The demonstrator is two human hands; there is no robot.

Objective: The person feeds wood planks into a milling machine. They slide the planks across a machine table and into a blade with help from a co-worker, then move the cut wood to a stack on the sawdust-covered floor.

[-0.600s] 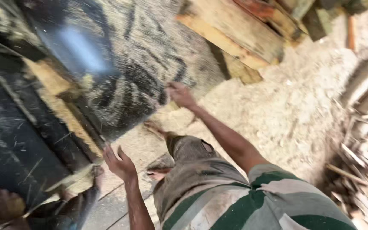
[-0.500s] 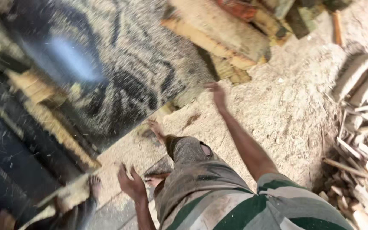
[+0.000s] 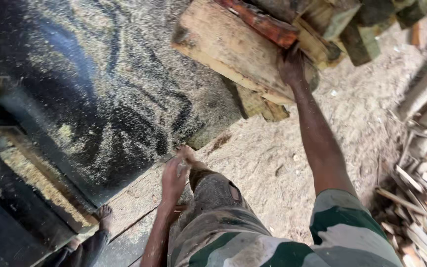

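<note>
My right hand [image 3: 291,64] is stretched far forward and rests on a stack of rough wooden blocks [image 3: 243,47], its fingers against a reddish block [image 3: 260,22] on top; whether it grips one I cannot tell. My left hand [image 3: 173,177] hangs low beside my knee with loose fingers and holds nothing. My leg in dusty grey trousers [image 3: 213,198] steps forward over the sawdust floor [image 3: 282,158].
A dark metal machine table [image 3: 100,89] strewn with sawdust fills the left. Another person's foot [image 3: 104,213] stands at its lower edge. Thin wood offcuts [image 3: 421,183] are piled at the right. More blocks [image 3: 371,24] lie at the top right.
My right arm has reached forward from over the floor to the stack of blocks. My left hand has come up beside the knee. The view has shifted toward the wood pile.
</note>
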